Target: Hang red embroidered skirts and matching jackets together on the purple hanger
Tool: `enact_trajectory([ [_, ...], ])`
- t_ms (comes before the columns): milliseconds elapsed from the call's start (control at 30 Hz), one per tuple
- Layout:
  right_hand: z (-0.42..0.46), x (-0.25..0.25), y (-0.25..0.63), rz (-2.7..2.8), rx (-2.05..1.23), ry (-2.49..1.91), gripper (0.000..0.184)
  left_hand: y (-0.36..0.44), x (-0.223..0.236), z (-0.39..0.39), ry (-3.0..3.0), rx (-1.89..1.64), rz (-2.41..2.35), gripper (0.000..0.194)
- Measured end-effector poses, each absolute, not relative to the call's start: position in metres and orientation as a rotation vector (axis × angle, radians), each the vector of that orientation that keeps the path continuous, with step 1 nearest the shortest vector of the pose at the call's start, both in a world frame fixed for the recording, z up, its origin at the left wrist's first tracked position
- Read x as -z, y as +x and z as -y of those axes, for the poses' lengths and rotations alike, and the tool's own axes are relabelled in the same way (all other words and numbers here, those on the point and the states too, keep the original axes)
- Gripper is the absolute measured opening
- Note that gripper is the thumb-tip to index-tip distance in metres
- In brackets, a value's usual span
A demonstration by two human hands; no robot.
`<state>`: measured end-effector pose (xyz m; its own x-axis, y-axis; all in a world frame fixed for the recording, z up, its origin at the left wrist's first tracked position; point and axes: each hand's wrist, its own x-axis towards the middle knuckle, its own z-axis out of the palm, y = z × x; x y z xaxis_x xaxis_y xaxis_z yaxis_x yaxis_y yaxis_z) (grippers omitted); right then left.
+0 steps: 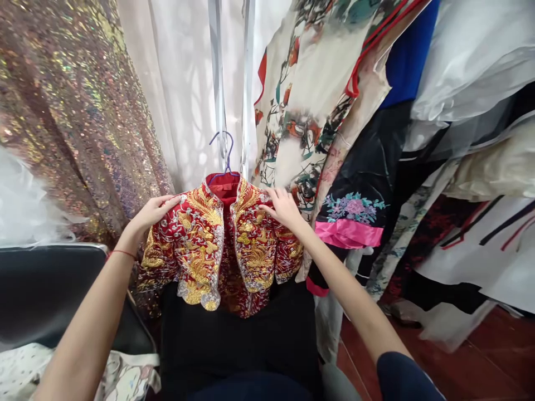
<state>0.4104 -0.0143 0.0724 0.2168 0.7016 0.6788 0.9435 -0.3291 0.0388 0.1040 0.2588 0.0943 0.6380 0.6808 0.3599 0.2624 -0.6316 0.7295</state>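
Observation:
A short red jacket [251, 245] with dense gold and silver embroidery lies front up over a black-clad lap, its stand collar uppermost and its front edges parted. A thin purple wire hanger [229, 150] sits inside the jacket, its hook rising out of the collar. My left hand [159, 210] grips the jacket's left shoulder, the fingertips partly hidden by the cloth. On the opposite shoulder my right hand [285, 209] holds the fabric, thumb on the front and fingers along the top edge.
A sequined curtain [79, 111] hangs at left above a black chair [45, 295] with printed cloth [129, 373] on its seat. Pale ribbons [217, 67] hang before white drapery. On the right hang a patterned dress [292, 111], a black garment with a pink hem [351, 231] and white garments [468, 61].

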Motion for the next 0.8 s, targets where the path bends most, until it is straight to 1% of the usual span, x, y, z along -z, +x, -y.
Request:
enact_trajectory([
  [67,0.002,-0.065,0.419,1.528,0.761,-2.041,0.052,0.100,-0.095,-0.260,2.290,-0.889,-0.700,0.058],
  [133,-0.009,-0.061,0.424,1.480,0.681,-1.891,0.046,0.099,-0.094,-0.258,2.377,-1.124,-0.724,0.050],
  [233,-0.017,-0.061,0.433,1.415,0.611,-1.750,0.052,0.104,-0.090,-0.255,2.369,-1.512,-0.810,0.040],
  [300,-0.020,-0.065,0.443,1.392,0.565,-1.724,0.060,0.108,-0.086,-0.256,2.327,-1.637,-0.874,0.037],
  [367,-0.023,-0.069,0.456,1.406,0.488,-1.708,0.069,0.111,-0.080,-0.262,2.330,-1.605,-0.953,0.037],
  [433,-0.023,-0.072,0.467,1.452,0.407,-1.710,0.076,0.110,-0.071,-0.269,2.364,-1.425,-1.057,0.041],
  [500,-0.021,-0.072,0.472,1.492,0.344,-1.728,0.077,0.107,-0.061,-0.273,2.369,-1.209,-1.166,0.047],
  [533,-0.019,-0.072,0.470,1.493,0.345,-1.742,0.074,0.105,-0.056,-0.272,2.365,-1.147,-1.207,0.050],
  [600,-0.016,-0.071,0.457,1.454,0.490,-1.787,0.058,0.106,-0.047,-0.263,2.396,-1.221,-1.222,0.058],
  [667,-0.014,-0.070,0.435,1.438,0.774,-1.814,0.044,0.114,-0.043,-0.245,2.505,-1.502,-1.096,0.069],
  [700,-0.015,-0.071,0.421,1.490,0.920,-1.801,0.043,0.121,-0.042,-0.235,2.576,-1.644,-0.980,0.071],
  [733,-0.016,-0.073,0.408,1.597,1.037,-1.769,0.047,0.129,-0.042,-0.224,2.651,-1.723,-0.852,0.070],
  [800,-0.021,-0.078,0.384,1.903,1.147,-1.661,0.055,0.147,-0.042,-0.201,2.813,-1.654,-0.679,0.065],
])
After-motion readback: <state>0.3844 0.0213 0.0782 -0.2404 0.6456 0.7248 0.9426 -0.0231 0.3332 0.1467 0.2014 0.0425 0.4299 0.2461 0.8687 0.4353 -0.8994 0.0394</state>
